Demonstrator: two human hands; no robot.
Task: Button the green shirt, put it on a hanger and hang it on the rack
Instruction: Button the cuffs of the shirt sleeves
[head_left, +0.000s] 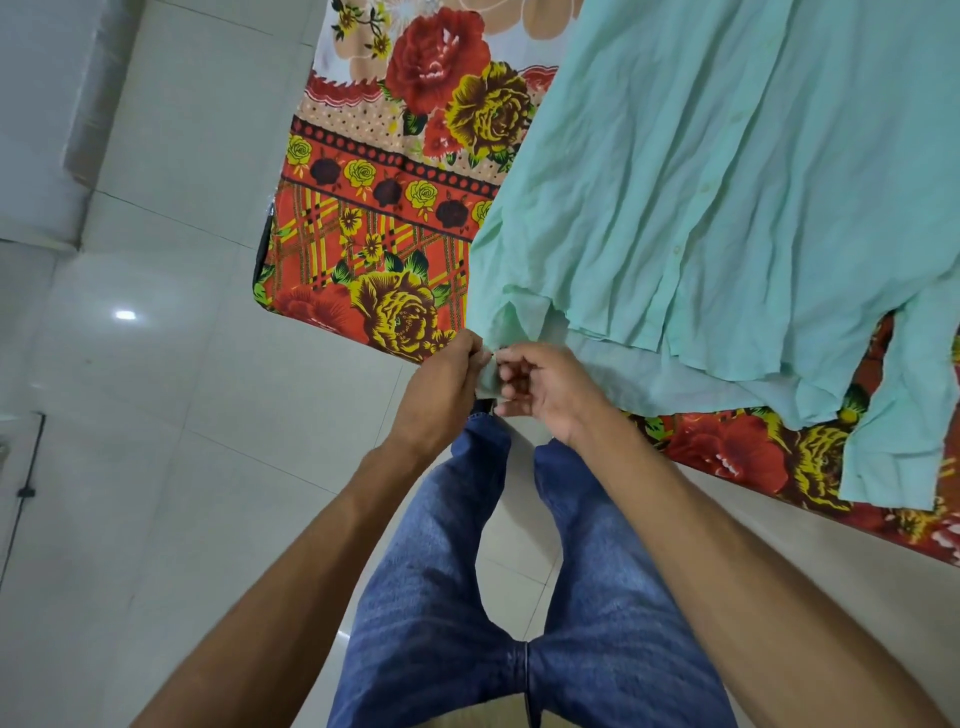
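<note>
A pale green shirt (701, 182) lies spread flat on a bed with a red and yellow flowered sheet (384, 218). Its button placket runs toward the hem, and one sleeve (893, 426) hangs over the bed's near edge at the right. My left hand (441, 395) and my right hand (545, 389) meet at the shirt's lower left corner, just off the bed edge. Both pinch a small fold of the green cloth between their fingertips. Whether a button sits between the fingers is hidden. No hanger or rack is in view.
White glossy floor tiles (156, 415) fill the left side, with a dark cable (26, 488) along the far left. My legs in blue jeans (467, 597) stand close to the bed edge. A pale wall or cabinet (41, 130) rises at the upper left.
</note>
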